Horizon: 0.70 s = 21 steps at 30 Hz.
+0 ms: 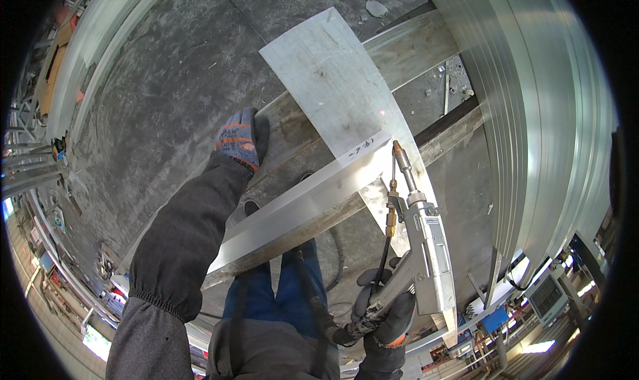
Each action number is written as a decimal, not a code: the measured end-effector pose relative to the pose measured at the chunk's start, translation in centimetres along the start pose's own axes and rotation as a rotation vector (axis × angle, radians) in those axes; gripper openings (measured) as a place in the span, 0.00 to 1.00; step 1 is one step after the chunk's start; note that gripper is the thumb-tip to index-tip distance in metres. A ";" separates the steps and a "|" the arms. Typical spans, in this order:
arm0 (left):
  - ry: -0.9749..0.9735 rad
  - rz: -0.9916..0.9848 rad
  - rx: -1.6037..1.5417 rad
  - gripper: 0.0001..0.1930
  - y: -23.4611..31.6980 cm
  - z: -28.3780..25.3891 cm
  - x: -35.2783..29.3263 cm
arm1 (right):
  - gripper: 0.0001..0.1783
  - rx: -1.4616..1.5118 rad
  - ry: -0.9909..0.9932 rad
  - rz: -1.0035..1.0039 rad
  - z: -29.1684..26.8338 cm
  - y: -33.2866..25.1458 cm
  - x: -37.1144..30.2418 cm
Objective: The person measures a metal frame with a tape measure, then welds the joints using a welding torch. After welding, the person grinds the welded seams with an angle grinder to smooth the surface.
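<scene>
My right hand (393, 317), in a dark glove, is closed round the handle of a silver welding gun (429, 253). The gun's copper tip points up beside the end of a shiny aluminium bar (293, 200), where a bright glare shows. Handwriting marks that end of the bar, which lies across a wide flat metal plate (339, 87). A small red light spot is on the plate just beyond. My left hand (239, 140), in a grey-blue glove with orange stripes, curls over the edge of a stained metal beam (286, 123); its fingertips are hidden.
A stack of long metal profiles (526, 127) stands along the right. A second beam (452, 133) crosses under the plate. A black hose (385, 257) runs from the gun. More long profiles (100, 60) lie at the far left, and a monitor (549, 297) stands at lower right.
</scene>
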<state>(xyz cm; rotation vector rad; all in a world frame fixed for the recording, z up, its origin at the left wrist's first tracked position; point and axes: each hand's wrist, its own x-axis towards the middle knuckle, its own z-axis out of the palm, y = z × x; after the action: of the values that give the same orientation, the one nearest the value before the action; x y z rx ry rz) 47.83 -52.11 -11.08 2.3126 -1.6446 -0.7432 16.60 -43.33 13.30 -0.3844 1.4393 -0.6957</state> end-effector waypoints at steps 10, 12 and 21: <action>-0.119 -0.091 0.138 0.20 0.4 -0.4 0.0 | 0.46 -0.153 0.106 0.047 -0.5 0.3 0.1; -0.131 -0.138 0.071 0.20 0.8 -0.8 0.2 | 0.47 -0.241 0.199 0.052 0.2 -0.2 -0.2; -0.023 -0.040 0.004 0.22 1.2 -1.0 -0.1 | 0.50 -0.274 0.217 0.061 -2.6 2.2 -0.2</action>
<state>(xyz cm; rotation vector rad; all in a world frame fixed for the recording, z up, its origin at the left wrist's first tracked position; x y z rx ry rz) 47.36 -52.54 -9.71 2.3542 -1.6154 -0.7786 14.53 -41.14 11.79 -0.4854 1.7526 -0.5021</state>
